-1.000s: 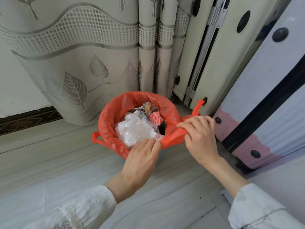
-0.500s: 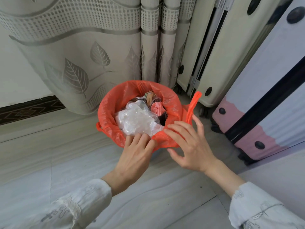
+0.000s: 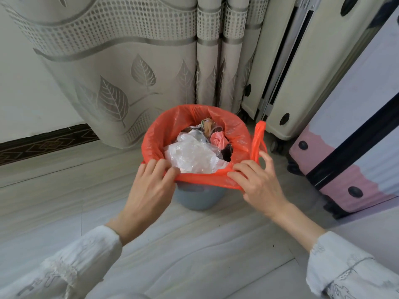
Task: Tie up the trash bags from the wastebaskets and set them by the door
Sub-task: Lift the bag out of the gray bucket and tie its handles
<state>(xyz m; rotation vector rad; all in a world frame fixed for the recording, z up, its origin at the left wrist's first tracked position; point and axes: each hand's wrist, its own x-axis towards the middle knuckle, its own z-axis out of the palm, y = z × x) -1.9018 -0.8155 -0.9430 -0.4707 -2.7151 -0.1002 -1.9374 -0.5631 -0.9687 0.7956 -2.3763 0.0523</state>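
Thin orange plastic trash bag (image 3: 195,182), lining a grey-blue wastebasket (image 3: 198,198) on the floor. Left hand (image 3: 149,190) and right hand (image 3: 258,184) fingers pinch its near rim. Film: soft, light, slippery, probably tear-prone; the upright handle loop (image 3: 258,140) offers better hold.

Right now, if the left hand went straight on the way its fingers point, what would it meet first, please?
Probably the clear crumpled plastic inside the orange bag: the left hand grips the near rim, its fingers aimed inward, though depth is uncertain.
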